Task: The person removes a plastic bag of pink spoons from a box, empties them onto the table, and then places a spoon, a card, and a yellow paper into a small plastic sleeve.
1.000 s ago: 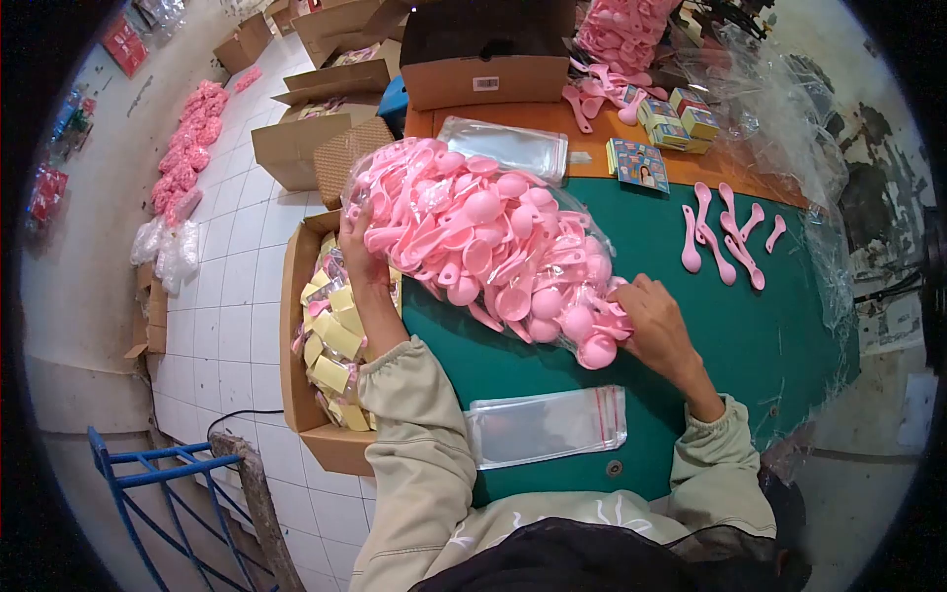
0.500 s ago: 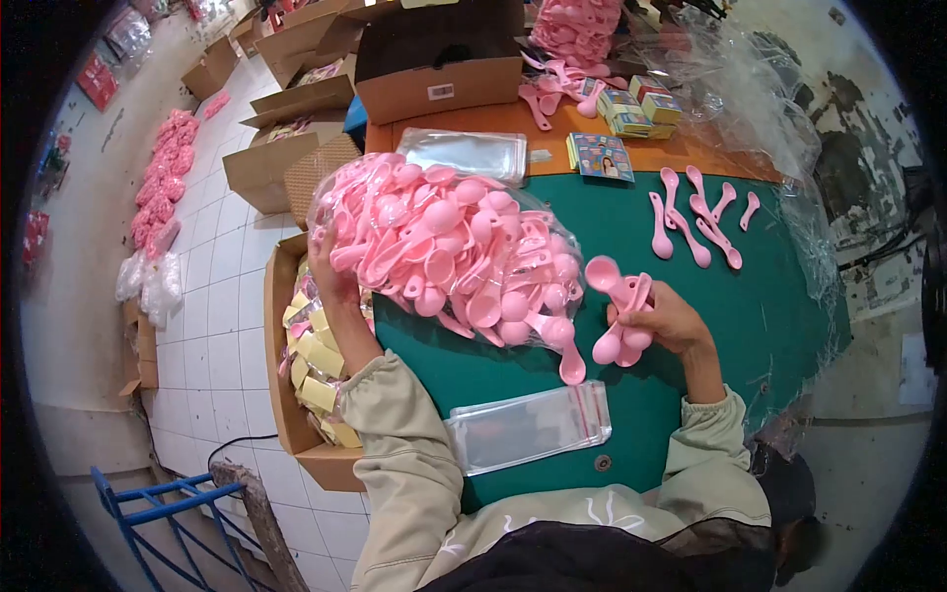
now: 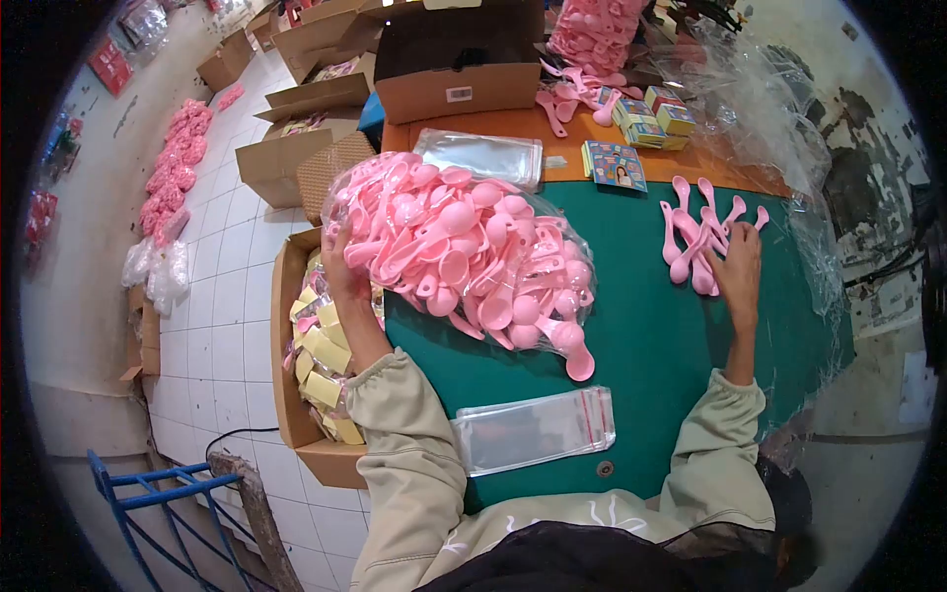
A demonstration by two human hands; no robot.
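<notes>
A clear plastic bag (image 3: 464, 247) full of pink plastic measuring spoons lies tilted on the green table, its mouth toward the right. My left hand (image 3: 347, 276) is closed on the bag's left side, with its fingers partly hidden behind the plastic. One spoon (image 3: 580, 363) pokes out at the lower right end of the bag. My right hand (image 3: 738, 271) is over a loose group of pink spoons (image 3: 681, 232) at the right of the table. Its thumb and fingers are around the handles of several spoons, whose bowls point down and left.
Flat clear plastic sleeves (image 3: 533, 431) lie in front of me. More sleeves (image 3: 478, 156), a card stack (image 3: 617, 166) and small boxes (image 3: 651, 118) sit farther back. An open carton (image 3: 286, 395) of packed items stands at the left edge. Crumpled plastic film (image 3: 799, 187) hangs at the right.
My right hand has moved up and right with its bunch of spoons, from beside the bag to the loose spoons. My left hand stays on the bag. The view has shifted slightly.
</notes>
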